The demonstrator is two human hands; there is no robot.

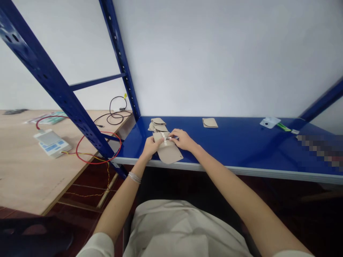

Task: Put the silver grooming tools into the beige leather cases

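Note:
A beige pouch (169,152) lies with its rounded flap open towards the front edge of the blue shelf. My left hand (152,145) grips its left side, thumb on top near a white strip (164,138) that runs across it. From the right, my right hand (182,139) reaches over the pouch with its fingers pinched on a small shiny metal-looking piece (168,138), too small to name. Just behind my hands, several folded beige pouches (158,123) overlap in a loose pile. A single folded pouch (210,122) lies apart, further right.
On the blue shelf (230,146), a white item with a dark round spot (269,122) and a green strip (284,127) lie at the right. Blue uprights (118,50) rise at the left. A wooden table (24,167) beyond carries a white device (52,142), red tubing and a black cable (111,113).

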